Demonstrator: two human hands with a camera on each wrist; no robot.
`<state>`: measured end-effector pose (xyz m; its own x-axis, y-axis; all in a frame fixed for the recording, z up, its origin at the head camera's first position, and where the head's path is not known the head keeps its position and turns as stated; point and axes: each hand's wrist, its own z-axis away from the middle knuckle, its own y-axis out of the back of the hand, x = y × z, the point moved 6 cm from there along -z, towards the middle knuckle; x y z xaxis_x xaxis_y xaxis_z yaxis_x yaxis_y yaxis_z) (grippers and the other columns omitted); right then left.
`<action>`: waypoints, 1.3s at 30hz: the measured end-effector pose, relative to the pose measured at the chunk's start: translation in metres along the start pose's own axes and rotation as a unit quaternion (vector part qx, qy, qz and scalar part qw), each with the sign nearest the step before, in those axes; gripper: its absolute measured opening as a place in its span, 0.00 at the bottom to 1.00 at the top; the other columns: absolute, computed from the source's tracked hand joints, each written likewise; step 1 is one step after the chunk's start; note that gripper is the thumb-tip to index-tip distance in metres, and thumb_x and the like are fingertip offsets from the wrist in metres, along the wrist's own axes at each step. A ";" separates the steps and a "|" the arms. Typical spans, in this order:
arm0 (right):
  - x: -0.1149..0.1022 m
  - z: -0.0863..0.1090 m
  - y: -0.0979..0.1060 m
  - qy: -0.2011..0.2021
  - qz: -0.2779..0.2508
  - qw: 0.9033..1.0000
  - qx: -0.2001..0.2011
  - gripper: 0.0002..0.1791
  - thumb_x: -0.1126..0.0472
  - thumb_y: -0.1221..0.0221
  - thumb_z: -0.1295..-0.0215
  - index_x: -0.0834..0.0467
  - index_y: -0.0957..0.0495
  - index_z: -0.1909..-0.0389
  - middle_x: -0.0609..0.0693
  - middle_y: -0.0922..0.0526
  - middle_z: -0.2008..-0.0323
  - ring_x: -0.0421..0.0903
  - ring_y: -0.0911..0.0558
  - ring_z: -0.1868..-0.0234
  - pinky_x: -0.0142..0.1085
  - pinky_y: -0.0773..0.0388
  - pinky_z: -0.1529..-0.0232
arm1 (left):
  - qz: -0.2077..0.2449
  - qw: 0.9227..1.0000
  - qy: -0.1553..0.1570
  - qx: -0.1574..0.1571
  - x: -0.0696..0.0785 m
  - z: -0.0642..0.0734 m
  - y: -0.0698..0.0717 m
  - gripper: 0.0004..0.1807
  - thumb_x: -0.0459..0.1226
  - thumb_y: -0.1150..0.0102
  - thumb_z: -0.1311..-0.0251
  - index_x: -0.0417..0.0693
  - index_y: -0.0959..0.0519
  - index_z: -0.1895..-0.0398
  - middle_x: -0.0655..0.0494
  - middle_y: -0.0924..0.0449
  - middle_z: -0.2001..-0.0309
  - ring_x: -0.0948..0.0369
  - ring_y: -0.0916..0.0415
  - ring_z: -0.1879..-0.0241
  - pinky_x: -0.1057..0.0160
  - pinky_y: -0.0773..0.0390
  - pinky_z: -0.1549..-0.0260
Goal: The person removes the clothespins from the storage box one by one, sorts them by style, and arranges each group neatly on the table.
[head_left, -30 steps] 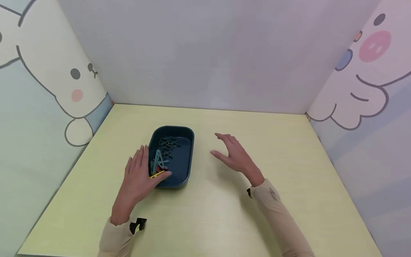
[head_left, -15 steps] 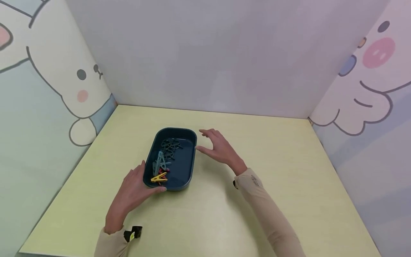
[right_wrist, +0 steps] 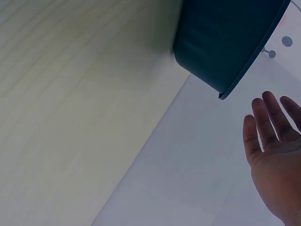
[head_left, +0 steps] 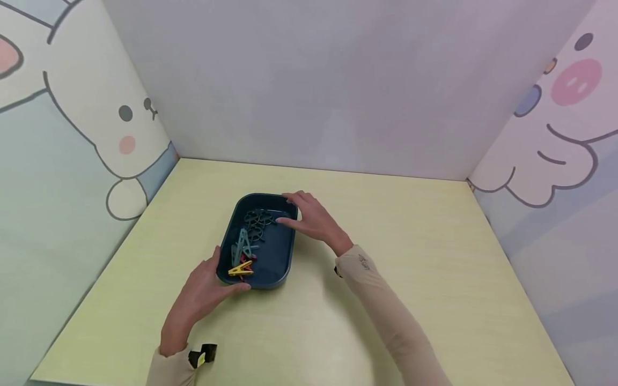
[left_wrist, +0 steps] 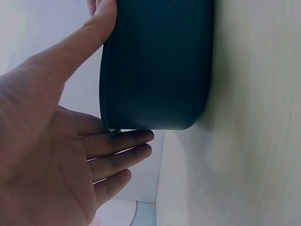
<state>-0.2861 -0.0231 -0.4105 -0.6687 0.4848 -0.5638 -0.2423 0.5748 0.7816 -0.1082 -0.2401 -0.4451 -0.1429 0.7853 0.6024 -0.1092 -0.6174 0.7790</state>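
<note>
Head cam showed the dark tray (head_left: 276, 254) on the worktop (head_left: 434, 241), my left hand (head_left: 200, 292) spread against it, right hand (head_left: 313, 218) spread just above. Figured I was setting a grip; next called for closing gently.

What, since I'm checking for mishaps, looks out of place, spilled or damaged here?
Nothing clearly stands out. The yellow clip and blue clip lie with others inside the tray, bunched toward the person's left, with no spill visible. Any fine damage would be too small to tell.
</note>
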 end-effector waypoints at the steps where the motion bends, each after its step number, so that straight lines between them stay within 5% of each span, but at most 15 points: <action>1: -0.001 -0.003 -0.002 0.000 0.002 1.000 -0.003 0.39 0.43 0.34 0.30 0.59 0.31 0.26 0.56 0.23 0.39 0.51 0.25 0.39 0.49 0.26 0.36 | 0.001 1.000 0.003 -0.002 0.000 0.000 0.000 0.70 0.62 0.26 0.46 0.26 0.58 0.20 0.21 0.46 0.26 0.27 0.45 0.29 0.29 0.37 0.35; 18: -0.017 -0.035 -0.035 -0.033 -0.002 0.996 -0.087 0.41 0.43 0.35 0.29 0.59 0.35 0.23 0.57 0.27 0.34 0.51 0.26 0.35 0.46 0.27 0.33 | 0.007 1.000 0.000 -0.003 -0.001 -0.001 0.000 0.70 0.60 0.26 0.45 0.25 0.58 0.20 0.21 0.46 0.26 0.27 0.46 0.29 0.29 0.36 0.36; 39: -0.009 -0.048 -0.057 -0.082 0.073 0.985 -0.134 0.40 0.42 0.37 0.28 0.59 0.34 0.24 0.57 0.31 0.28 0.52 0.28 0.30 0.45 0.30 0.30 | 0.022 1.000 0.005 -0.009 -0.003 -0.001 -0.001 0.69 0.60 0.26 0.44 0.27 0.60 0.19 0.22 0.48 0.25 0.28 0.49 0.27 0.29 0.38 0.34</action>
<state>-0.3001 -0.0918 -0.4371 -0.5935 0.6618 -0.4580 -0.3437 0.3062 0.8878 -0.1084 -0.2417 -0.4483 -0.1568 0.7574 0.6339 -0.1206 -0.6517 0.7488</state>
